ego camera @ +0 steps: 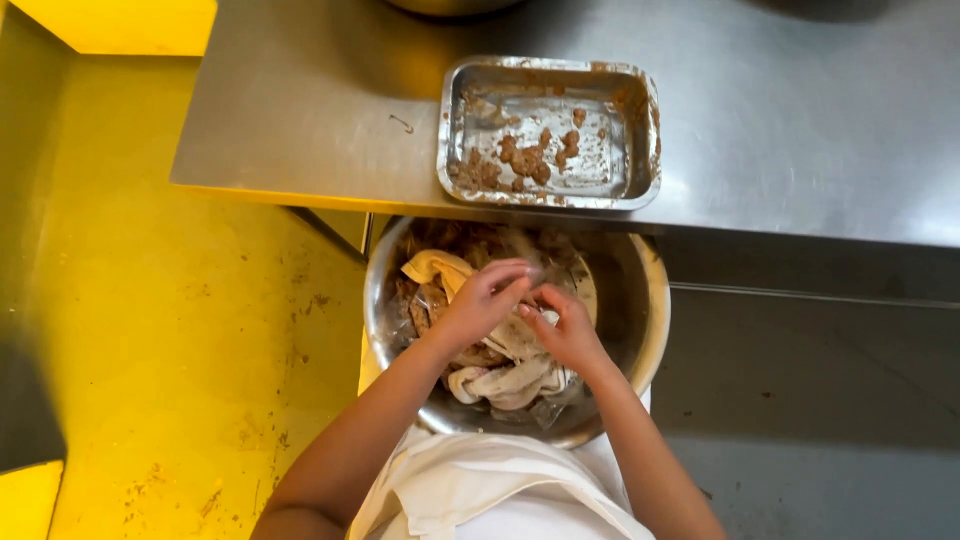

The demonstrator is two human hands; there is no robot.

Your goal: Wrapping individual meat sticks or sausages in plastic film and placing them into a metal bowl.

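Reaching down into a large round steel bowl (640, 330), both hands meet over its middle. The left hand (480, 300) has its fingers curled in a narrow pinch around a bit of thin clear film; the right hand (562, 325) is likewise closed down, fingertips pressed against the same spot, so the two hands touch. What exactly sits between the fingertips is too small to tell.

The bowl sits below the front edge of a steel worktable (300, 110), its far rim tucked just under that edge, its near rim close to the person's white apron (480, 490). Inside it lies a heap of crumpled pale cloth and clear plastic wrap (510, 375), cream to off-white, stained brown, with one yellowish fold (432, 266) sticking up at the far left. Brown residue smears the bowl's inner wall on the far side.

On the table, just beyond the bowl and near the table's front edge, rests a shallow rectangular steel tray (640, 130) with rounded corners. Clumps of brown paste (525, 158) are scattered across its bottom, and smears run along its walls. The tabletop to the left and right of the tray is bare metal.

To the left, the yellow floor (180, 350) spreads wide, speckled with dark spots. To the right, grey floor runs under the table, with a horizontal table rail (800, 296) crossing it.
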